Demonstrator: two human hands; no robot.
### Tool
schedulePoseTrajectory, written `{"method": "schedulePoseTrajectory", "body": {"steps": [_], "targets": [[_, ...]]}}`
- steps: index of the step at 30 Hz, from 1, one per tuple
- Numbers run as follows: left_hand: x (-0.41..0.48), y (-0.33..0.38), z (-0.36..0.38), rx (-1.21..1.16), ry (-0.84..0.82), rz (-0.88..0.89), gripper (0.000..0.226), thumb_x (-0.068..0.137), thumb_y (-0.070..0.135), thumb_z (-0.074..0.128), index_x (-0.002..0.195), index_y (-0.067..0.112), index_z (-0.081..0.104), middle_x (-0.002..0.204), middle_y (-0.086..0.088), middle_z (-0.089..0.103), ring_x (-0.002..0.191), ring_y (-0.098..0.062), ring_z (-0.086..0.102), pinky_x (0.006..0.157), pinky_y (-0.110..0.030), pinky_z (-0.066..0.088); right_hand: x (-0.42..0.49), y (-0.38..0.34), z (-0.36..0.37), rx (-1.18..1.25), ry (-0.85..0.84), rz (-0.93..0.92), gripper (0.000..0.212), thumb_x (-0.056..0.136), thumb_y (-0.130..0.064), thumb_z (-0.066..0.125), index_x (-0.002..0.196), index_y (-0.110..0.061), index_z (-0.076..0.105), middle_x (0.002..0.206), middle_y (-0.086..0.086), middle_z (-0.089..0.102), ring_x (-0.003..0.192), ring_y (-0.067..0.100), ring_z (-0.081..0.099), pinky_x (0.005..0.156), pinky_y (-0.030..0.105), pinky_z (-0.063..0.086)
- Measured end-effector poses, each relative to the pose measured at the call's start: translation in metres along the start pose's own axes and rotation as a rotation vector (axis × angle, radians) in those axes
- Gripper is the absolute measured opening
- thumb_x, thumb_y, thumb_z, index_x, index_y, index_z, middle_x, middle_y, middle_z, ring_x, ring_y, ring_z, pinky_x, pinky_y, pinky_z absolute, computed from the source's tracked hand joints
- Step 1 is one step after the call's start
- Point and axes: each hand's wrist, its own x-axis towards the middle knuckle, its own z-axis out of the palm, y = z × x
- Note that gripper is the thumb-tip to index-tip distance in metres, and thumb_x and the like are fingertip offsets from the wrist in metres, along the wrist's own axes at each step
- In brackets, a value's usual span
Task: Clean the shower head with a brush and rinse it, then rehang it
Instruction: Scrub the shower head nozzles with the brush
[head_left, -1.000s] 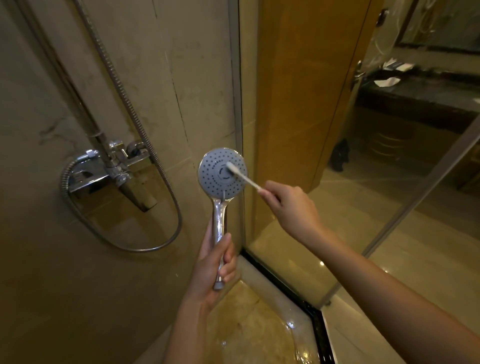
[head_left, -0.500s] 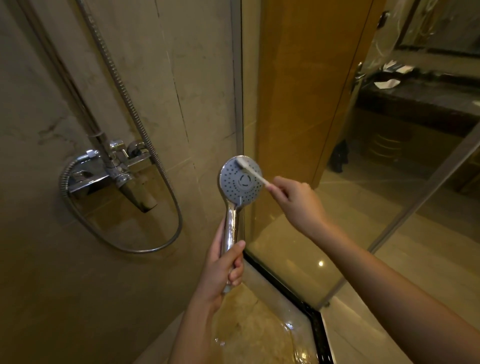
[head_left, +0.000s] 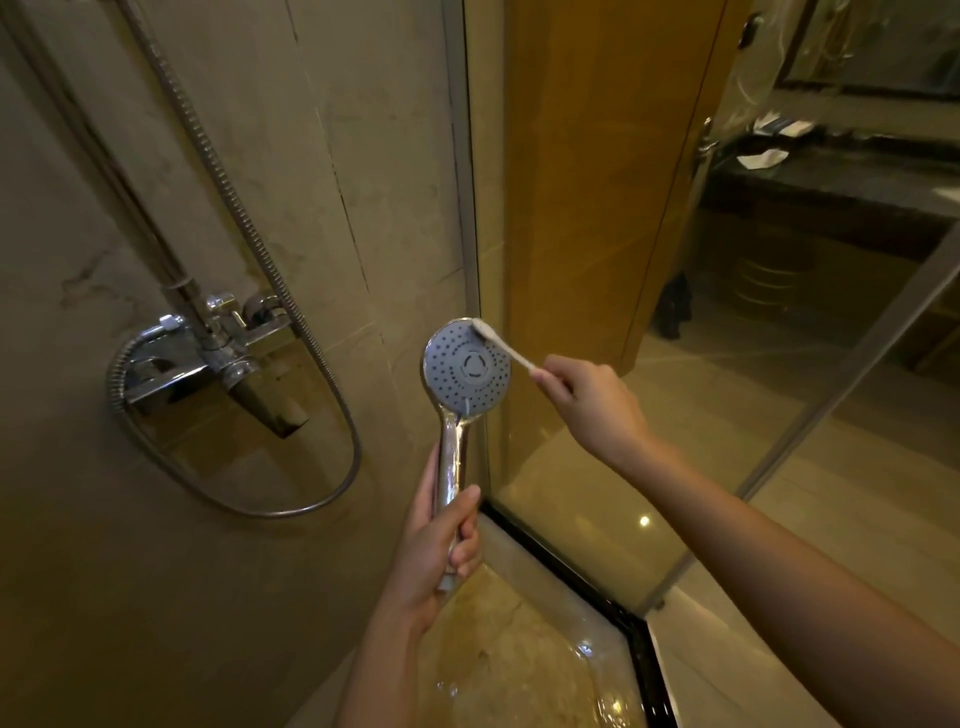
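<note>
Shower head (head_left: 466, 368) sits just left of the frame's centre, its round grey spray face turned toward me, its chrome handle running straight down into my left hand (head_left: 435, 540). That hand is wrapped around the lower handle, thumb laid up the front. My right hand (head_left: 589, 402), coming in from the lower right, pinches the end of a thin white brush (head_left: 503, 348) between thumb and fingertips; its bristle tip touches the upper right rim of the spray face. At left, the chrome mixer valve (head_left: 218, 353) is fixed to the tiled wall, and a ribbed metal hose (head_left: 270, 270) loops below it. Wet floor (head_left: 530, 670) glistens at the bottom. I judge the head rigid and fairly light, but the polished handle looks slick, so a full wrap low on the handle seems the safest hold. The brush looks slender and likely flexes, so light pressure should serve.
</note>
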Motion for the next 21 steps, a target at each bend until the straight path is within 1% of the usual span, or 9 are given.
{"method": "schedulePoseTrajectory", "body": {"steps": [2, 7, 10, 11, 14, 16, 18, 19, 21], "targets": [[0.001, 0.000, -0.002, 0.002, 0.020, 0.012, 0.063, 0.079, 0.013, 0.059, 0.129, 0.048, 0.043, 0.052, 0.001, 0.038, 0.033, -0.004, 0.030, 0.029, -0.015, 0.027, -0.006, -0.008, 0.004, -0.065, -0.079, -0.051, 0.025, 0.096, -0.041, 0.043, 0.080, -0.026, 0.055, 0.066, -0.005, 0.057, 0.058, 0.011, 0.057, 0.058, 0.030, 0.052], [0.003, 0.000, -0.002, 0.166, 0.050, 0.016, 0.060, 0.089, 0.010, 0.055, 0.127, 0.053, 0.039, 0.053, 0.001, 0.038, 0.035, -0.006, 0.030, 0.032, -0.017, 0.028, 0.008, -0.002, 0.003, -0.049, 0.014, 0.000, 0.029, 0.096, -0.045, 0.043, 0.079, -0.026, 0.056, 0.067, -0.004, 0.059, 0.061, 0.013, 0.058, 0.061, 0.038, 0.055], [0.002, 0.003, -0.008, 0.203, 0.093, 0.035, 0.059, 0.090, 0.011, 0.055, 0.127, 0.053, 0.037, 0.053, 0.000, 0.038, 0.036, -0.006, 0.031, 0.033, -0.018, 0.028, 0.001, -0.010, 0.011, -0.127, -0.087, -0.076, 0.026, 0.097, -0.044, 0.042, 0.082, -0.026, 0.055, 0.067, -0.005, 0.057, 0.060, 0.011, 0.057, 0.055, 0.030, 0.052], [0.004, 0.003, -0.010, 0.223, 0.097, 0.039, 0.060, 0.090, 0.011, 0.055, 0.128, 0.053, 0.036, 0.053, 0.001, 0.039, 0.036, -0.006, 0.031, 0.033, -0.018, 0.028, 0.004, -0.010, 0.011, -0.137, -0.076, -0.073, 0.026, 0.097, -0.045, 0.042, 0.082, -0.027, 0.054, 0.067, -0.005, 0.057, 0.060, 0.011, 0.058, 0.056, 0.030, 0.053], [0.005, 0.002, -0.008, 0.279, 0.092, 0.036, 0.062, 0.090, 0.010, 0.055, 0.129, 0.053, 0.035, 0.053, 0.003, 0.040, 0.037, -0.005, 0.032, 0.032, -0.018, 0.028, 0.013, -0.001, 0.007, -0.099, -0.013, -0.010, 0.028, 0.096, -0.046, 0.042, 0.082, -0.026, 0.056, 0.068, -0.004, 0.059, 0.061, 0.014, 0.059, 0.061, 0.039, 0.057], [0.004, 0.002, -0.008, 0.280, 0.107, 0.035, 0.061, 0.090, 0.010, 0.055, 0.128, 0.053, 0.035, 0.053, 0.003, 0.040, 0.037, -0.005, 0.032, 0.032, -0.018, 0.028, 0.008, -0.004, 0.009, -0.108, -0.070, -0.061, 0.027, 0.097, -0.044, 0.041, 0.083, -0.025, 0.055, 0.067, -0.005, 0.057, 0.060, 0.011, 0.058, 0.057, 0.032, 0.054], [0.005, 0.003, -0.008, 0.275, 0.106, 0.035, 0.061, 0.091, 0.011, 0.054, 0.130, 0.053, 0.035, 0.054, 0.001, 0.039, 0.038, -0.006, 0.032, 0.033, -0.018, 0.028, -0.001, -0.008, 0.012, -0.163, -0.151, -0.134, 0.023, 0.098, -0.042, 0.041, 0.084, -0.027, 0.052, 0.066, -0.008, 0.053, 0.057, 0.006, 0.054, 0.051, 0.022, 0.045], [0.005, 0.002, -0.009, 0.284, 0.098, 0.030, 0.061, 0.091, 0.011, 0.054, 0.131, 0.053, 0.034, 0.054, 0.001, 0.039, 0.038, -0.006, 0.032, 0.033, -0.018, 0.028, 0.001, -0.007, 0.011, -0.180, -0.138, -0.137, 0.023, 0.098, -0.043, 0.041, 0.084, -0.028, 0.052, 0.066, -0.008, 0.053, 0.057, 0.006, 0.053, 0.052, 0.021, 0.045], [0.005, 0.002, -0.006, 0.305, 0.087, 0.020, 0.061, 0.091, 0.009, 0.053, 0.129, 0.053, 0.034, 0.054, 0.001, 0.039, 0.038, -0.006, 0.033, 0.033, -0.018, 0.029, 0.010, 0.002, 0.006, -0.176, -0.064, -0.082, 0.027, 0.097, -0.047, 0.039, 0.082, -0.029, 0.053, 0.067, -0.007, 0.055, 0.060, 0.009, 0.056, 0.056, 0.029, 0.052]]}}
